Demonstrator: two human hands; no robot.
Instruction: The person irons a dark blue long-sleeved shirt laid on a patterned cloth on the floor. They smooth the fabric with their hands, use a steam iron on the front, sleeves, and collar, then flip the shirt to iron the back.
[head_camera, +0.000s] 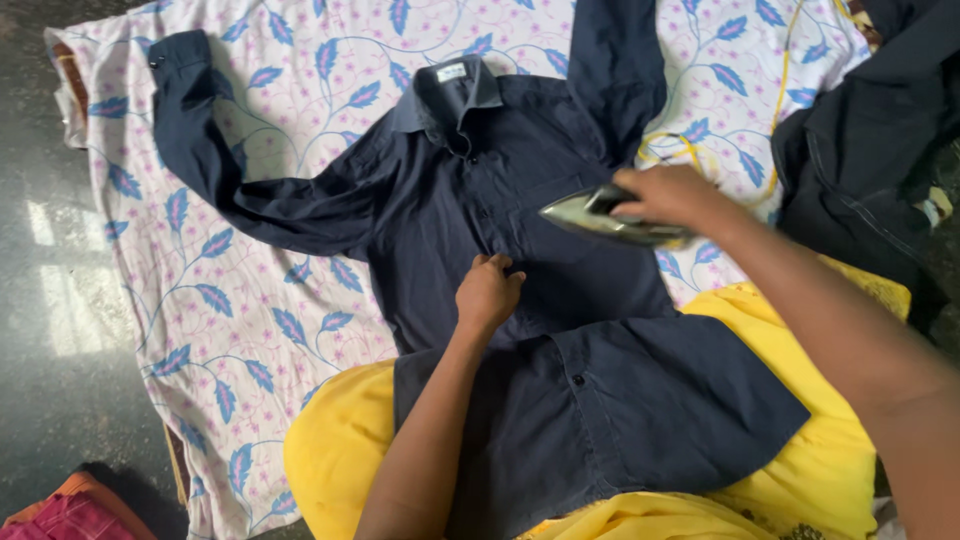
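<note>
Navy cotton shirt (560, 330) | left grip (487, 293) pressed flat | right grip (672, 196) clasping metal iron (600, 215)

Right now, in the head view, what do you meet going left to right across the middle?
Dark floor → floral sheet → shirt's spread sleeve → left hand → iron in right hand → dark garment.

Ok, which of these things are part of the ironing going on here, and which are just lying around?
In use:
- navy shirt, spread flat
- iron, gripped by the right hand
- left hand, pressing on the shirt front
- floral sheet under the shirt

Lying about:
- dark garment at the right edge
- pink and orange cloth on the floor, lower left
</note>
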